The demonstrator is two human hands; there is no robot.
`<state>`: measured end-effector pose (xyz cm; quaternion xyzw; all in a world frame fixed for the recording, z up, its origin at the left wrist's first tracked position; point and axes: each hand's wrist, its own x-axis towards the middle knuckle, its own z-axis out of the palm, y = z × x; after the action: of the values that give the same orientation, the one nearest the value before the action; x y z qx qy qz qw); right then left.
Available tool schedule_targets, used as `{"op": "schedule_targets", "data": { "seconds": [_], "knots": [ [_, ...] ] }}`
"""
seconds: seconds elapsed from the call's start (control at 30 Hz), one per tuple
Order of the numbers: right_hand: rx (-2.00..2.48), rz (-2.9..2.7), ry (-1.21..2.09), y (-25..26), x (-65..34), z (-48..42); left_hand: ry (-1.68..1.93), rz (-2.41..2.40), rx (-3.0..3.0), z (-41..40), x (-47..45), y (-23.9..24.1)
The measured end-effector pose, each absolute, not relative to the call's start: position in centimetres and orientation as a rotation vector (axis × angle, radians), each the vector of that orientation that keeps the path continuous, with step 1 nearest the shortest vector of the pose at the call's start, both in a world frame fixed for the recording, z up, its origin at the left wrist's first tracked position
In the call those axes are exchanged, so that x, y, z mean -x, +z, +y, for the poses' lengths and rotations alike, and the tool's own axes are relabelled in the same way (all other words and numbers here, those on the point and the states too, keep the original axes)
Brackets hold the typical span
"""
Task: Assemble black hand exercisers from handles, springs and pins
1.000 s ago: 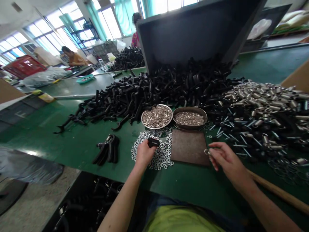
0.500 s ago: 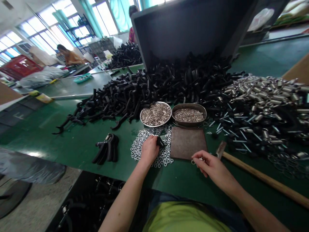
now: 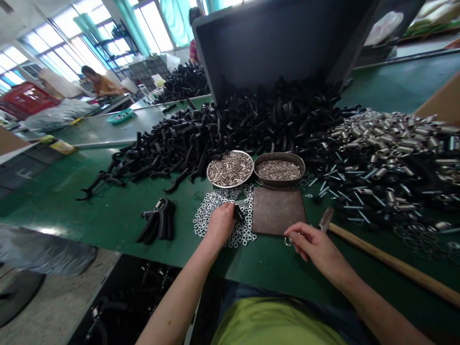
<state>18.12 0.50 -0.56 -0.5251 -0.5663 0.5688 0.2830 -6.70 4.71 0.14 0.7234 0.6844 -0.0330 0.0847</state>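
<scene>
My left hand [image 3: 221, 223] is closed on a small black plastic part [image 3: 238, 213], held over a spread of metal nuts [image 3: 208, 211]. My right hand [image 3: 312, 241] pinches a small metal ring [image 3: 288, 242] at its fingertips, just off the near right corner of a brown metal plate [image 3: 278, 211]. Behind the plate stand a round dish of small metal pins [image 3: 230, 168] and an oval tin of tiny metal pieces [image 3: 278, 171]. Beside my right hand lies a hammer [image 3: 381, 254] with a wooden handle. A black clamp-like assembly [image 3: 160, 221] rests to the left.
A large pile of black plastic parts [image 3: 194, 139] spills from a tipped grey bin [image 3: 280, 43]. Metal springs [image 3: 398, 134] and bolts [image 3: 359, 196] are heaped at the right. Below the table edge, a dark container [image 3: 125, 297] holds more assemblies. Two people sit at the far benches.
Both hands keep nearly the same places and grips. The ring at my right fingertips shows more plainly now. The whole view has shifted slightly.
</scene>
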Motion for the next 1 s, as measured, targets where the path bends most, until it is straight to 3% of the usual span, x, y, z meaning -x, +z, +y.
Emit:
{"op": "schedule_targets", "data": {
  "seconds": [0.23, 0.4, 0.6, 1.0],
  "knots": [
    [1.415, -1.505, 1.528, -0.2, -18.3, 0.3, -0.152, 1.939, -2.184, 6.3, 6.2, 0.8],
    [1.411, -1.429, 1.539, -0.3, -18.7, 0.2, 0.004, 1.961, -2.117, 5.9, 7.4, 1.6],
    [1.383, -1.326, 1.607, 0.2, -17.8, 0.5, 0.808, 1.4, -1.09, 2.8, 6.4, 1.6],
    [1.188, -1.142, 1.784, 1.4, -16.6, -0.8, 1.067, 1.033, -0.396, 0.4, 0.2, 1.1]
  ]
}}
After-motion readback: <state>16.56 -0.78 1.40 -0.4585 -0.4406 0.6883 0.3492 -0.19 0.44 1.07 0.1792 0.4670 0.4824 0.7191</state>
